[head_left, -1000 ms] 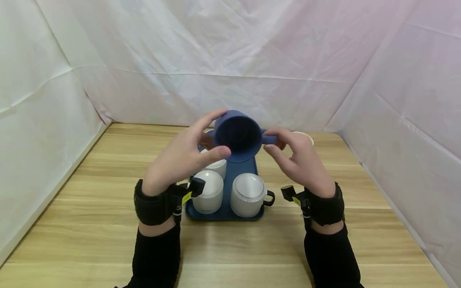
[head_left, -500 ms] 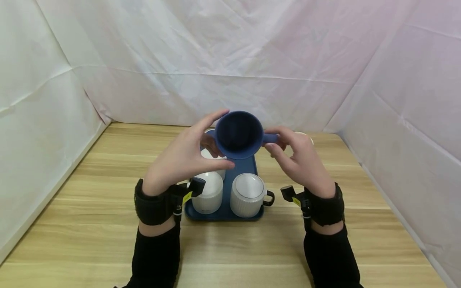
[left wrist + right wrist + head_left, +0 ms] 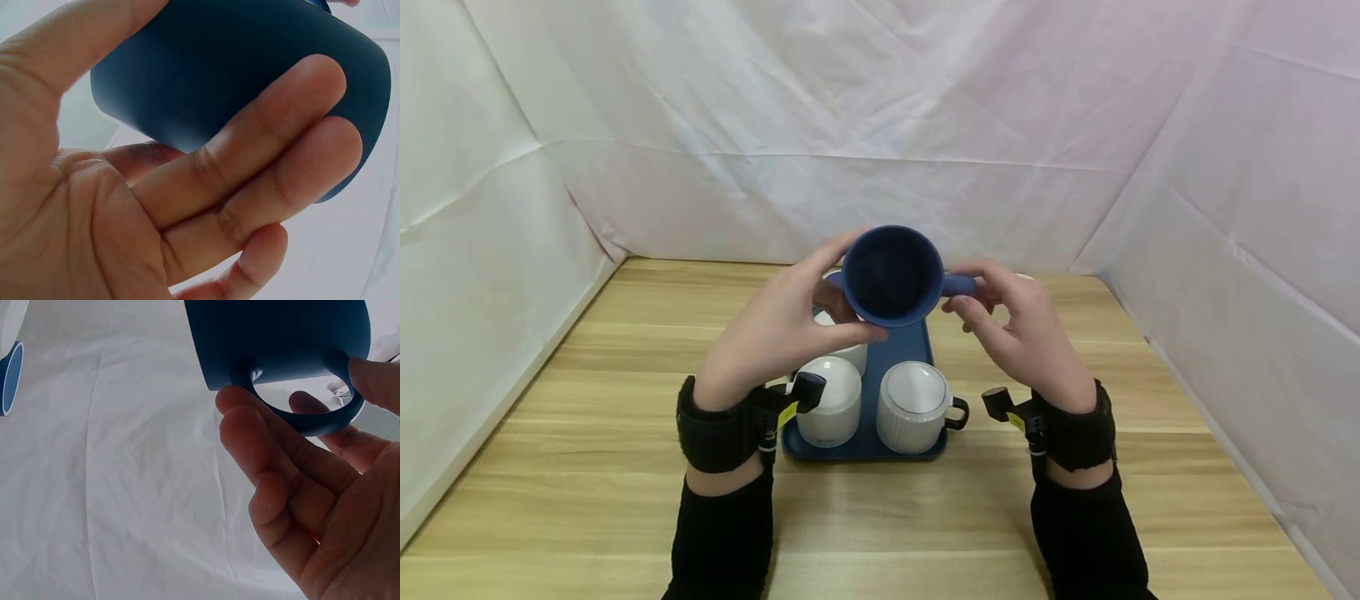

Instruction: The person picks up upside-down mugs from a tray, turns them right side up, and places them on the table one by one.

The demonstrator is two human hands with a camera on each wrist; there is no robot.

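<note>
Left hand (image 3: 775, 333) grips blue mug (image 3: 891, 275) body; right hand (image 3: 1022, 333) pinches its handle. Mug tilted, held above tray (image 3: 865, 446) with white cups (image 3: 913, 407).

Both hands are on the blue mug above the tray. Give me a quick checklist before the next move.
1. Left hand grips the blue mug by its body: ok.
2. Right hand fingers pinch the mug handle: ok.
3. Mug clear of the white cups below: ok, it is held above them.
4. Mug upright: not ok, it is tipped with its mouth toward the head camera.
5. Mug empty: cannot tell, the inside is dark.
6. Free spot on the blue tray behind the right front cup: ok, bare blue shows there.
</note>
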